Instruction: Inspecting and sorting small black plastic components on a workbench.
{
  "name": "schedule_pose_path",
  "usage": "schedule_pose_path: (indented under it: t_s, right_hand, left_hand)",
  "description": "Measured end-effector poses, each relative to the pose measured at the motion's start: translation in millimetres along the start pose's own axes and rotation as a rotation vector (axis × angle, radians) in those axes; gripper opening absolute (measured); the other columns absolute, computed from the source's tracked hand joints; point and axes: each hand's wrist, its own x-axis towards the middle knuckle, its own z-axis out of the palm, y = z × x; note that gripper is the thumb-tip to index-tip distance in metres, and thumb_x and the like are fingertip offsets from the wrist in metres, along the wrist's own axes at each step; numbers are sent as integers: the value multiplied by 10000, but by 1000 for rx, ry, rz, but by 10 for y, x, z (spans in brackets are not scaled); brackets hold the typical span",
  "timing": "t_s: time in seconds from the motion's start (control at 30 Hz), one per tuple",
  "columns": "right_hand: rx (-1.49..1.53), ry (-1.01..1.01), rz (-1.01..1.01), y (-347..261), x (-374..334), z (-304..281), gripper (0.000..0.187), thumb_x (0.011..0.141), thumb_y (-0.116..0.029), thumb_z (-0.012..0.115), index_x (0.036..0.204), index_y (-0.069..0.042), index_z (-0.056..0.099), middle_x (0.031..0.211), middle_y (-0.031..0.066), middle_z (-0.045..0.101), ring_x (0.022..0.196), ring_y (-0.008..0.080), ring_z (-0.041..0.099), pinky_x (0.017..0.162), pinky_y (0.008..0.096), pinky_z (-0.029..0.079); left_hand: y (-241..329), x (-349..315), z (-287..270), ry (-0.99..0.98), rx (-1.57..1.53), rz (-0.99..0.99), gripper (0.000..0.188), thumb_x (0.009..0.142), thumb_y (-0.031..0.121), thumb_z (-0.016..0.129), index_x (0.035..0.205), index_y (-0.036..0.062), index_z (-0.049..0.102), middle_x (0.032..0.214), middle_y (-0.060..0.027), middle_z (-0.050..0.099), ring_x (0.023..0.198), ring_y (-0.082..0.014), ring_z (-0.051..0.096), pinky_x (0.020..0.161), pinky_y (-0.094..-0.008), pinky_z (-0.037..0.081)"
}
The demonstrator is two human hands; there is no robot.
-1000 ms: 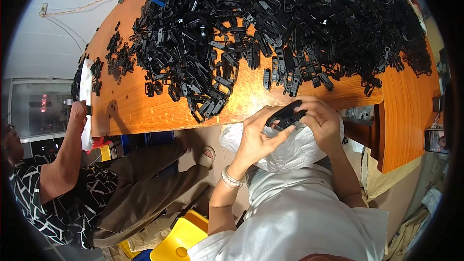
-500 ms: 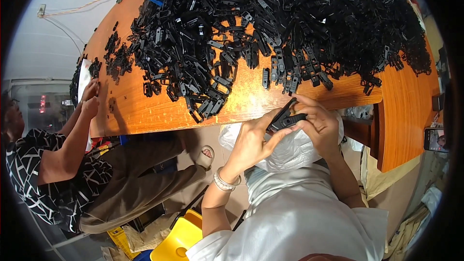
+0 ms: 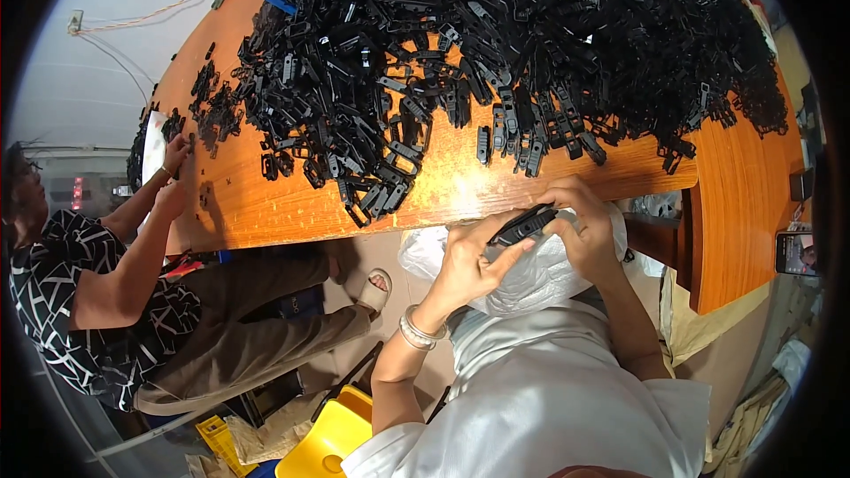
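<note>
Wearer's hands: two; co-worker: one; phone: one

One wide fisheye lens, worn at the left of the person's head, looks steeply down past the wearer's white T-shirt, which lies close along the lower edge. The left hand and right hand come just right of centre, within arm's reach. Beyond, the view faces across the wooden table to the heaped black plastic parts. A co-worker at left and a smartphone at right sit toward the dark, bending rim.
</note>
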Motion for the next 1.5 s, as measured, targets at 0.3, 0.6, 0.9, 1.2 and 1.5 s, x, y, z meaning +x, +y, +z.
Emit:
schedule_pose_path:
  t_s: [0.3,0.6,0.9,1.2,1.5]
  right_hand:
    - [79,-45,97,-91,55,-23,296,630,66,588,922,20,574,855,93,534,814,178,538,730,266,423]
    - [-71,-38,85,-119,-3,-127,194,667,20,636,860,24,619,800,93,602,685,177,563,629,272,441]
    - [-399,284,103,141,58,-421,107,763,-31,594,865,-7,616,759,96,582,605,189,555,558,272,437]
    - [-1024,400,77,324,293,-487,181,776,-96,625,953,-73,595,779,83,524,601,206,549,544,274,432]
    - [-96,493,-26,17,136,-405,265,763,75,576,1009,-16,540,908,56,511,669,81,528,537,188,420]
  left_hand:
    - [-160,31,-75,-156,-556,-212,272,804,32,602,1044,-86,549,858,-148,625,730,-187,639,660,-271,514]
    - [-329,304,-66,151,-53,7,163,806,85,622,901,-47,609,732,-85,609,556,-77,535,525,-205,425]
    - [-657,723,-106,320,130,-207,178,767,118,665,710,-36,598,605,-17,554,513,-64,480,497,-194,369]
    - [-434,518,30,385,-290,-73,109,832,0,557,911,-7,483,814,-61,563,622,-77,534,526,-192,437]
    - [-220,339,196,84,-549,-156,327,735,-89,632,1042,-12,549,854,-3,560,710,-33,503,638,-156,415]
